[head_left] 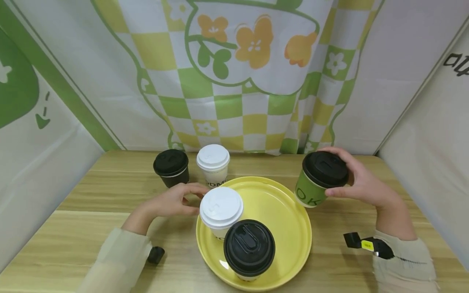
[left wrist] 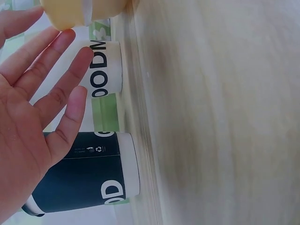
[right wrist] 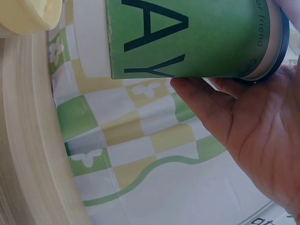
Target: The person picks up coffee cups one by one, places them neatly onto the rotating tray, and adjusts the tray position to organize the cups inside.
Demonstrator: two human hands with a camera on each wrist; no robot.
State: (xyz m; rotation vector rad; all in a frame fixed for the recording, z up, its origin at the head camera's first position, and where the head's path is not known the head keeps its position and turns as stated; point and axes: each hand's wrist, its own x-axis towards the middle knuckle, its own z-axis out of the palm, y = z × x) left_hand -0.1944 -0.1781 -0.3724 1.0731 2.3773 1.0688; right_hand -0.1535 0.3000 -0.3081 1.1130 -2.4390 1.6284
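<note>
My right hand point(head_left: 360, 185) grips a green paper cup point(head_left: 309, 190) with a black lid, thumb on the near side and fingers behind. That cup is up off the table, beside the right rim of a round yellow tray point(head_left: 289, 228). On the tray's left side stands a cup with a white lid point(head_left: 221, 207), and in front of it a cup with a black lid point(head_left: 249, 248). My left hand point(head_left: 176, 200) is beside the white-lidded cup, its fingers loosely spread at the tray's left edge. In the left wrist view the fingers point(left wrist: 70, 105) hold nothing.
Behind my left hand stand a dark cup with a black lid point(head_left: 171, 167) and a white cup with a white lid point(head_left: 213, 162). A checked, flowered curtain point(head_left: 234, 106) hangs at the table's back edge. Pale fabric walls point(head_left: 414, 101) close in both sides.
</note>
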